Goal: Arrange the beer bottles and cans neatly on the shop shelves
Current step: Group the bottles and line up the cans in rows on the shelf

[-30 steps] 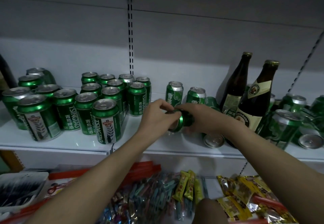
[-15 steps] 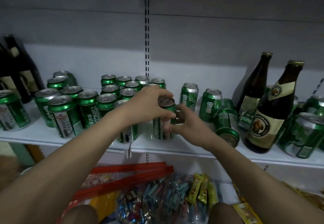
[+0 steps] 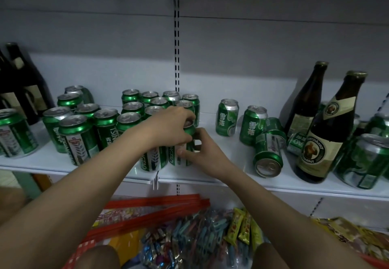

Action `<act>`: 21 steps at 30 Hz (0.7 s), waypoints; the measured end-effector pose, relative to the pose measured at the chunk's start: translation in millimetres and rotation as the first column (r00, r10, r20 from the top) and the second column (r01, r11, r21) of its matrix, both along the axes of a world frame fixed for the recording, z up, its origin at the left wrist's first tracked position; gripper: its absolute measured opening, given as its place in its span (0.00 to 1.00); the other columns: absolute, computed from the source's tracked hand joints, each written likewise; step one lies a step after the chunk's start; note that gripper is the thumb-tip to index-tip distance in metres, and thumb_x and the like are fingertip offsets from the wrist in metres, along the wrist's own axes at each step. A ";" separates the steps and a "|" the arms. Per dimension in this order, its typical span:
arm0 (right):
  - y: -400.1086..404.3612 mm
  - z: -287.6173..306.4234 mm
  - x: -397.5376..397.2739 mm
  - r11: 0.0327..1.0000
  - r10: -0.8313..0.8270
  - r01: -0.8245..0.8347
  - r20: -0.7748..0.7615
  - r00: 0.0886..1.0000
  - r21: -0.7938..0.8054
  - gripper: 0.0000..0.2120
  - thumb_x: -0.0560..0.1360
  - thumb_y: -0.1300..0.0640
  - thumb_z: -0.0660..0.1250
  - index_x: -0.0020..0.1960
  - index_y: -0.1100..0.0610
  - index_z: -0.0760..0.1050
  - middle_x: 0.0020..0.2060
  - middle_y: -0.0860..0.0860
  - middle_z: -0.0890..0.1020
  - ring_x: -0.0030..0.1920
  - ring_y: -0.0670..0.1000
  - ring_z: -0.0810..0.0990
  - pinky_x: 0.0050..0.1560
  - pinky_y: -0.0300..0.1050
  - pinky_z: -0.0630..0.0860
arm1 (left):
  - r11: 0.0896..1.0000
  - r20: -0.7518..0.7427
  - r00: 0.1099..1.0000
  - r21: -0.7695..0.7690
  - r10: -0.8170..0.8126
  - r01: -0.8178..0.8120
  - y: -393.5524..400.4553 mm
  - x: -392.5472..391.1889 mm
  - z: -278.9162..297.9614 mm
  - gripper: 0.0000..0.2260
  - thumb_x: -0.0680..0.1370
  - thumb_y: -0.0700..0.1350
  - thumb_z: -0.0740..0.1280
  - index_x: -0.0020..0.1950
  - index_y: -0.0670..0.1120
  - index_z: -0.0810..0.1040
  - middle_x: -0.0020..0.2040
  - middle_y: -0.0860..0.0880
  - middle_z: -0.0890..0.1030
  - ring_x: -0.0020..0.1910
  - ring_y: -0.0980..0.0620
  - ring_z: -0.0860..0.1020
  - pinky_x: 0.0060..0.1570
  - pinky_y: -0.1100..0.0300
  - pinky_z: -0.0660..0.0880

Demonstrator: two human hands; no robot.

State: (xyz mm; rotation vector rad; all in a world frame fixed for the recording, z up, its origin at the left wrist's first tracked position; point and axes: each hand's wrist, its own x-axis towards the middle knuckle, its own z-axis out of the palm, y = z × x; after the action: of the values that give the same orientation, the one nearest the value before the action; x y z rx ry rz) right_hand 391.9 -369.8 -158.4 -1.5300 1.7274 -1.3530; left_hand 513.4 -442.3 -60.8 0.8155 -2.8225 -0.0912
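While the upright can (image 3: 182, 145) is gripped by both the left hand (image 3: 171, 128) and right hand (image 3: 203, 153), the toppled can (image 3: 268, 153) is left lying just right, nearer the right one.

green can (image 3: 182, 153) under fingers (image 3: 185, 137), white label panel (red emblem); brown bottles (image 3: 322, 129) right of them, cream labels.

On the white shelf (image 3: 231, 176) I see my left hand (image 3: 168, 125) gripping the top of an upright green can (image 3: 182, 148) beside the can cluster (image 3: 94, 125), my right hand (image 3: 202, 153) touching its side, a fallen can (image 3: 268, 155) near two brown bottles (image 3: 320, 125)
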 end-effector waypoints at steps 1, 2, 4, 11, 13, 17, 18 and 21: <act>-0.7 -0.8 -0.1 1.000 -0.001 0.001 0.000 1.000 0.008 0.24 0.75 0.55 0.73 0.65 0.51 0.65 0.55 0.41 0.76 0.52 0.40 0.77 0.49 0.33 0.75 | 1.000 0.008 1.000 -0.006 0.005 -0.005 0.5 -1.4 -0.8 0.25 0.75 0.47 0.70 0.71 0.47 0.71 0.66 0.48 0.76 0.62 0.49 0.75 0.55 0.57 0.72; -0.8 -1.4 -0.4 1.000 0.003 -0.003 0.003 1.000 0.016 0.24 0.75 0.54 0.73 0.66 0.51 0.65 0.55 0.41 0.76 0.52 0.41 0.78 0.51 0.37 0.77 | 1.000 0.018 1.000 -0.018 0.011 -0.010 1.5 -2.6 -1.5 0.25 0.75 0.47 0.70 0.72 0.47 0.71 0.66 0.48 0.75 0.62 0.49 0.74 0.55 0.57 0.72; 1.2 -1.0 -2.0 0.999 0.035 -0.035 0.011 0.999 0.040 0.27 0.75 0.55 0.74 0.67 0.51 0.64 0.56 0.41 0.76 0.55 0.44 0.78 0.55 0.43 0.79 | 0.999 0.033 0.999 -0.045 0.018 -0.017 3.8 -4.2 -2.8 0.25 0.75 0.46 0.69 0.72 0.47 0.70 0.67 0.48 0.74 0.63 0.48 0.73 0.56 0.54 0.73; 36.0 38.6 -30.9 0.999 -0.047 0.041 -0.218 0.975 -0.033 0.21 0.79 0.53 0.68 0.70 0.51 0.68 0.63 0.45 0.76 0.60 0.43 0.77 0.58 0.39 0.74 | 0.998 -0.366 0.930 -0.057 -0.037 0.018 28.8 -16.1 -7.0 0.21 0.80 0.52 0.63 0.73 0.52 0.68 0.71 0.53 0.70 0.71 0.52 0.65 0.67 0.54 0.64; 50.9 58.4 -50.6 0.988 -0.113 0.079 -0.278 0.954 -0.132 0.14 0.80 0.58 0.66 0.64 0.51 0.74 0.57 0.45 0.79 0.54 0.39 0.78 0.52 0.34 0.74 | 0.997 -0.517 0.854 0.007 -0.058 0.071 40.5 -25.0 -9.9 0.17 0.79 0.50 0.64 0.68 0.51 0.73 0.66 0.53 0.74 0.66 0.54 0.69 0.65 0.57 0.67; 81.5 84.8 -92.9 0.974 -0.227 0.199 -0.551 0.803 -0.112 0.14 0.79 0.65 0.64 0.59 0.51 0.78 0.56 0.48 0.81 0.57 0.47 0.78 0.59 0.43 0.75 | 0.976 -0.593 0.802 0.126 -0.068 0.176 63.5 -50.3 -28.7 0.13 0.78 0.47 0.68 0.62 0.49 0.77 0.59 0.50 0.78 0.58 0.52 0.75 0.57 0.54 0.72; 89.3 88.1 -100.4 0.971 -0.220 0.227 -0.631 0.744 -0.071 0.15 0.78 0.66 0.64 0.60 0.51 0.78 0.57 0.49 0.80 0.58 0.49 0.78 0.60 0.44 0.74 | 0.969 -0.584 0.809 0.157 -0.066 0.193 69.2 -57.8 -35.5 0.14 0.77 0.48 0.68 0.62 0.49 0.76 0.59 0.50 0.78 0.58 0.51 0.75 0.57 0.54 0.73; 105.2 87.1 -115.7 0.963 -0.090 0.259 -0.809 0.581 0.079 0.24 0.74 0.72 0.65 0.66 0.54 0.75 0.62 0.53 0.76 0.63 0.54 0.75 0.60 0.36 0.67 | 0.938 -0.541 0.840 0.267 -0.045 0.222 84.0 -79.1 -57.0 0.18 0.76 0.50 0.70 0.65 0.48 0.74 0.61 0.49 0.76 0.57 0.51 0.75 0.52 0.58 0.72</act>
State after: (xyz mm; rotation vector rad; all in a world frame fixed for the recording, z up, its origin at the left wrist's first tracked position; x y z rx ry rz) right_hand 276.2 -264.6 -71.3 -2.0690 2.5047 -0.4938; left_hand 434.3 -358.3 -117.8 0.5316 -2.3501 -0.7036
